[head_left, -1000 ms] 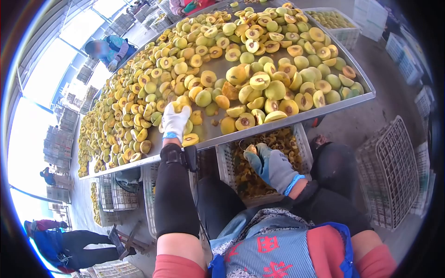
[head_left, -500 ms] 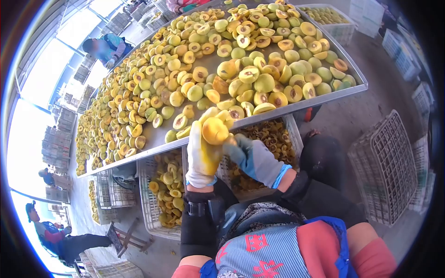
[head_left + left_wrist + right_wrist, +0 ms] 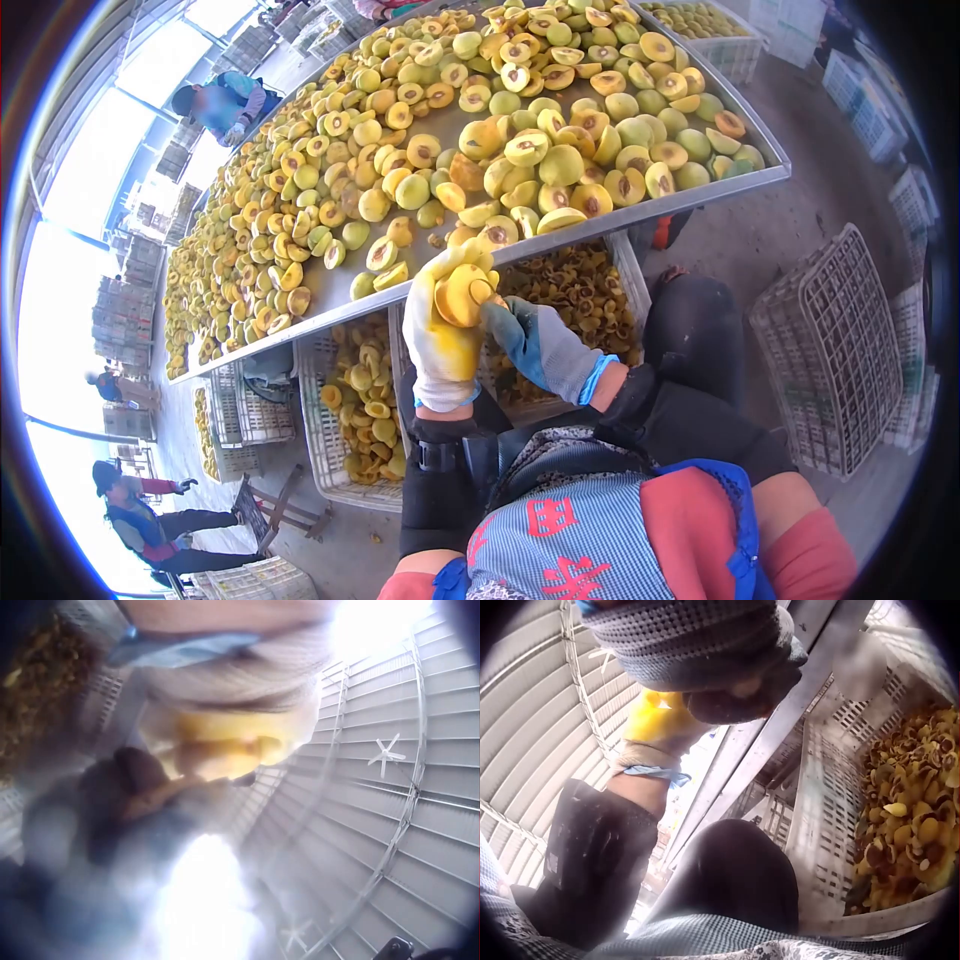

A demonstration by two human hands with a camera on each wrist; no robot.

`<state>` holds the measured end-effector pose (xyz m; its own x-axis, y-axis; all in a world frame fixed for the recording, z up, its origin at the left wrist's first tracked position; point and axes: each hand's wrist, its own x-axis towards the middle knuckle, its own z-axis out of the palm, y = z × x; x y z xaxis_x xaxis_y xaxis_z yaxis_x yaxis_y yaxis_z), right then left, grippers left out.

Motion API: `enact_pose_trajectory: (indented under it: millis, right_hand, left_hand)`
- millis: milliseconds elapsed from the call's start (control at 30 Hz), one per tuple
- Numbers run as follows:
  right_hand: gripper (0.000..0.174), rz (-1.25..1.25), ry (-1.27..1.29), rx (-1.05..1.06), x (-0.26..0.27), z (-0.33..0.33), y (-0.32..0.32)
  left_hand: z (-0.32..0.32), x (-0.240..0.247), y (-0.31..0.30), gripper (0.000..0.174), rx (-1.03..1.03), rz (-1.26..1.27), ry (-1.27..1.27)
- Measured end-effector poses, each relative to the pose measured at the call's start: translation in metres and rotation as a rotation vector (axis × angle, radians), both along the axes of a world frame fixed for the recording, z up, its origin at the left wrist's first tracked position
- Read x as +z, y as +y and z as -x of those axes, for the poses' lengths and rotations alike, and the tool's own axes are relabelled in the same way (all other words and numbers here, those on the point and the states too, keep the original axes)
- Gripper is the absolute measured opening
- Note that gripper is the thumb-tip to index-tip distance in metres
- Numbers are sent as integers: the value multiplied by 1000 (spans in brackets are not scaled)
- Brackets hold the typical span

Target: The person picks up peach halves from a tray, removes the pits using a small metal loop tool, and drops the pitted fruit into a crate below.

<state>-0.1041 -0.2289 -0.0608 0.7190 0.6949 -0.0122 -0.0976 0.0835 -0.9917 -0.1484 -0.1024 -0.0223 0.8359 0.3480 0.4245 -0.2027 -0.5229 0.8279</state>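
My left hand, in a white glove stained yellow, holds a yellow peach half just off the table's front edge. Beside it, my right hand, in a grey-blue glove, has its fingers curled around a short tan stick-like thing; I cannot tell its kind, as the fingers hide most of it. The right fingertips meet the near side of the peach half. In the right wrist view the right glove overlaps the yellow-stained left one. Many halved peaches, several showing brown centres, cover the metal table.
Below the hands stands a crate of brownish scraps. Left of it, another crate holds yellow peach pieces. A tilted crate stands on the floor at right. One person is across the table; another is at lower left.
My left hand came from the fruit on the table to in front of me, bringing a peach half. The right hand rose from over the scrap crate to meet it. The lower-left person shifted.
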Motion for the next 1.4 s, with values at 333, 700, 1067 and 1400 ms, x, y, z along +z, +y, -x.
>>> enact_pose_trajectory:
  millis: [333,700,1067,1400]
  right_hand:
    - [59,-221,991,575,35,4,-17]
    - [66,-15,-57,12,-9,3,5]
    - [43,-139,205,125,-9,15,-3]
    - [56,-74,214,128,-20,17,5]
  left_hand:
    - [-2,-2,-2,30,-22,451,-188]
    - [3,26,12,55,-152,962,273]
    - [2,12,-20,24,20,760,55]
    - [0,-1,-12,26,31,682,92]
